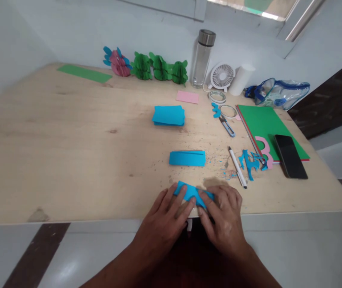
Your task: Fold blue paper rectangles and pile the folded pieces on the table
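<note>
Grips loosely open, my left hand [165, 218] and right hand [226, 218] press fingers onto the blue paper [192, 191], just nearer me than the blue strips [187, 160] on the bench [83, 160]. Uneven pressure could set a crooked crease; a tug away from those strips could slip it off the bench.

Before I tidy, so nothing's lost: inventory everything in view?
Table: 1, beige, centre
Strip: 1, green, back left
Figures: 3 green, 1 pink, rear
Bottle: 1, clear, rear
Fan: 1, white, rear
Cylinder: 1, white, rear
Pouch: 1, transparent, rear
Tapes: 2, pale, rear
Card: 1, pink, rear
Piles: 2, blue, middle
Snips: 1, blue, right
Pen: 1, white, right
Cutouts: 1 pink, 1 blue, right
Scraps: several, blue, right
Sheets: several, green topmost, right
Phone: 1, black, right
Paper: count unclear, blue, front
Walls: multiple, white, behind
Floor: 1, pale, below
Hands: 2, bare, front
</note>
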The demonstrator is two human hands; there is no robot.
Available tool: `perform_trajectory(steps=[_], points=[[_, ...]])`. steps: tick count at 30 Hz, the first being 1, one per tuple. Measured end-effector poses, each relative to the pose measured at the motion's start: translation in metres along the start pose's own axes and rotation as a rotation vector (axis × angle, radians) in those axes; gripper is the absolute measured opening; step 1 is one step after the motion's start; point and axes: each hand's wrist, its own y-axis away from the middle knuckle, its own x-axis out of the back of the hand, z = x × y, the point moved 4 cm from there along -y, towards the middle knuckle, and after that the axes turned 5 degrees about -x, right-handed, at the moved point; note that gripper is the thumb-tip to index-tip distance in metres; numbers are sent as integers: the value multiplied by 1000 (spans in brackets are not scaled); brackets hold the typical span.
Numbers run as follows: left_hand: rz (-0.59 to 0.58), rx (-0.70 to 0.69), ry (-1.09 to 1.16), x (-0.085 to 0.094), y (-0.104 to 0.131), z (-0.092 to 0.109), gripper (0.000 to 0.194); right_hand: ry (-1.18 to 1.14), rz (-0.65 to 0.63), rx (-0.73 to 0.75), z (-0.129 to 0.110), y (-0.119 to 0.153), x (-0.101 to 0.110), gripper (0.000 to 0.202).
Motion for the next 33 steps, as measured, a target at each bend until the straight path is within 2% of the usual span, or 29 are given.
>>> perform_trajectory(steps=[6,11,16,22,25,33], points=[[-3,-6,-11,-1,0,0,43,49,53,6,-11,11,-1,28],[24,-6,-8,0,0,2,42,106,85,80,-11,20,-3,32],[20,0,-10,2,-2,4,43,123,81,136,-3,28,-3,30],[0,-7,-17,3,-2,4,44,179,69,174,15,41,15,28],[-1,-15,-18,2,-2,5,46,202,49,172,16,44,19,30],[-21,-30,-62,5,-2,5,45,183,31,136,1,35,3,35]])
